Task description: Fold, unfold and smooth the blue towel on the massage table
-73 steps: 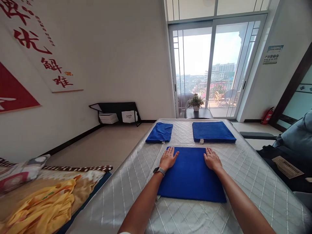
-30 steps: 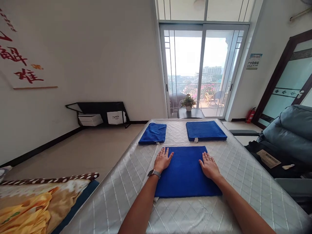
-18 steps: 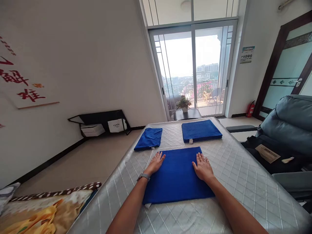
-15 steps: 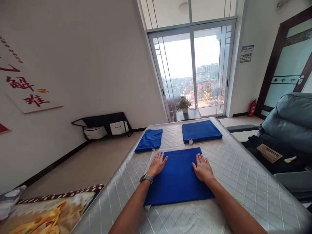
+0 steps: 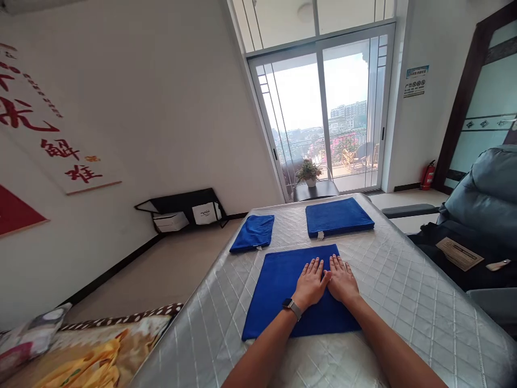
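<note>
A folded blue towel point(image 5: 278, 285) lies flat on the silver quilted table cover point(image 5: 404, 291) in front of me. My left hand point(image 5: 311, 283) and my right hand point(image 5: 341, 279) rest side by side on the towel's right half, palms down, fingers stretched flat, thumbs touching. A watch sits on my left wrist. Farther back lie two more folded blue towels: a small one point(image 5: 253, 233) on the left and a larger flat stack point(image 5: 338, 216) on the right.
A patterned yellow and brown cloth point(image 5: 92, 350) lies at the near left. A grey padded chair point(image 5: 480, 210) stands to the right. Beyond the table are a small potted plant point(image 5: 308, 172), sliding glass doors and a low black shelf point(image 5: 181, 207) by the wall.
My left hand slid rightward across the towel from its left edge to beside my right hand. My right hand stayed roughly in place. The camera tilted slightly.
</note>
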Tool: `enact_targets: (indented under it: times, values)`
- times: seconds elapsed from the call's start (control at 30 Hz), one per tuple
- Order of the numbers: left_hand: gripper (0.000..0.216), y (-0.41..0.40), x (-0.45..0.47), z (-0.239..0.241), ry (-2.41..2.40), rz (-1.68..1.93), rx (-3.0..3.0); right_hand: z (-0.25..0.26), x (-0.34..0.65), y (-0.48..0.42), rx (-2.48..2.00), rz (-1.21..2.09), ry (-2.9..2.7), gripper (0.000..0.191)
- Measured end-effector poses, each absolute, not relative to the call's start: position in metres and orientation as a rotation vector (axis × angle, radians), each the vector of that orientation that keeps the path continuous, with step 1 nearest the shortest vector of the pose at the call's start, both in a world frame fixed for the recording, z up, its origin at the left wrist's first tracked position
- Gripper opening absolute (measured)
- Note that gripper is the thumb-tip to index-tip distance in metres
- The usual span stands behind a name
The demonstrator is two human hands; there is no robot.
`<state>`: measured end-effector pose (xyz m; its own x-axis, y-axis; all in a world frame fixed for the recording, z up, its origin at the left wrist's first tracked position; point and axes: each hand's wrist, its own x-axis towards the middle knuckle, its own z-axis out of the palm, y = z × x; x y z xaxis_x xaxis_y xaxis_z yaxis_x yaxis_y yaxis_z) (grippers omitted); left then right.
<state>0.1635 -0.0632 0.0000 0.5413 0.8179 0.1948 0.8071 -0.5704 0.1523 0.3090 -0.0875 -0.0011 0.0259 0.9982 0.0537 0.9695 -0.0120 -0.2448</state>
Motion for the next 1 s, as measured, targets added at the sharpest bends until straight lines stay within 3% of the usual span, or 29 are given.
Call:
enact_targets:
  times: [0.43, 1.0]
  values:
    - [0.087, -0.053, 0.016, 0.002, 1.964, 0.24, 2.481, 0.004, 0.306, -0.087, -2.093, 0.207, -2.018, 0.072]
    - [0.088, -0.051, 0.008, -0.006, 2.008, 0.377, 2.446, 0.005, 0.305, -0.086, -2.181, 0.12, -2.07, 0.073]
